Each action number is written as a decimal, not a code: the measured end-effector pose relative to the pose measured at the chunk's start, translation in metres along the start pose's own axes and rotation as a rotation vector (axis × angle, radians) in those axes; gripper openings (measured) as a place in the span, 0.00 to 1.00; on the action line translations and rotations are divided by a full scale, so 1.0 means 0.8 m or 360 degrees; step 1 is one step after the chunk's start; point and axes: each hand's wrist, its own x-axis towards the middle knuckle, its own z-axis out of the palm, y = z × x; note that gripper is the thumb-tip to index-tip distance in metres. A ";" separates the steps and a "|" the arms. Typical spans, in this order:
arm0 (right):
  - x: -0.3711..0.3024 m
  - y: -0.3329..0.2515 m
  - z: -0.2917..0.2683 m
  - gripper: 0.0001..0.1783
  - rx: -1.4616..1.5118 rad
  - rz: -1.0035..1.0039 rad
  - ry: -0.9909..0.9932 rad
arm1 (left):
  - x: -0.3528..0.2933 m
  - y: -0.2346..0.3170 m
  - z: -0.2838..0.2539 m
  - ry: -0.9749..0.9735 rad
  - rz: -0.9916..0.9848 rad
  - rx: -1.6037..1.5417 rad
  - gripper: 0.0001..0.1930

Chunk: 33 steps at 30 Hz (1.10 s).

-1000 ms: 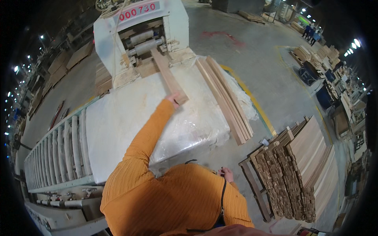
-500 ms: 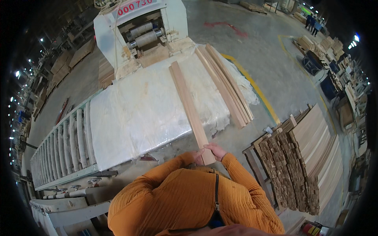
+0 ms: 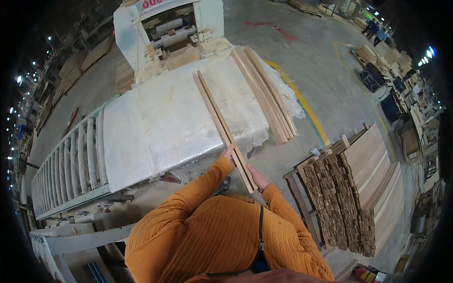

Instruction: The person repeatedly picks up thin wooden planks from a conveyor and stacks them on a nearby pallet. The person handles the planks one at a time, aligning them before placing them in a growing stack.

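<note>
Two long wooden boards (image 3: 218, 120) stand on edge side by side, a thin dark gap showing between them. Their far part lies over the plastic-covered table (image 3: 155, 127), and their near ends jut past its edge toward me. My left hand (image 3: 229, 153) is closed on the left side of the pair, close to the table edge. Nearer to me, my right hand (image 3: 257, 178) grips their right side by the near ends. To the right on the same table lies a bundle of several similar boards (image 3: 266, 96), apart from my hands.
A white machine (image 3: 127, 42) with metal rollers (image 3: 173, 37) stands beyond the table. On the left runs a roller conveyor (image 3: 71, 162). A tall stack of boards (image 3: 342, 203) sits on a rack at the right. Far off at upper right, people (image 3: 373, 30) stand on the floor.
The boards have turned from flat side up to on edge, showing two pieces. My left hand has slid forward along them; their far ends have shifted slightly left.
</note>
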 end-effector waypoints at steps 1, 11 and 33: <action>-0.003 -0.002 -0.003 0.34 0.0045 0.0014 -0.0039 | -0.002 0.001 0.003 0.0039 -0.0022 0.0032 0.24; -0.031 -0.023 -0.010 0.24 -0.1433 -0.0643 0.0632 | 0.007 -0.001 0.019 -0.0206 0.0172 0.0059 0.21; 0.023 -0.120 -0.082 0.19 -0.1376 -0.1077 0.1872 | 0.186 0.076 0.188 -0.0383 -0.0215 0.1199 0.37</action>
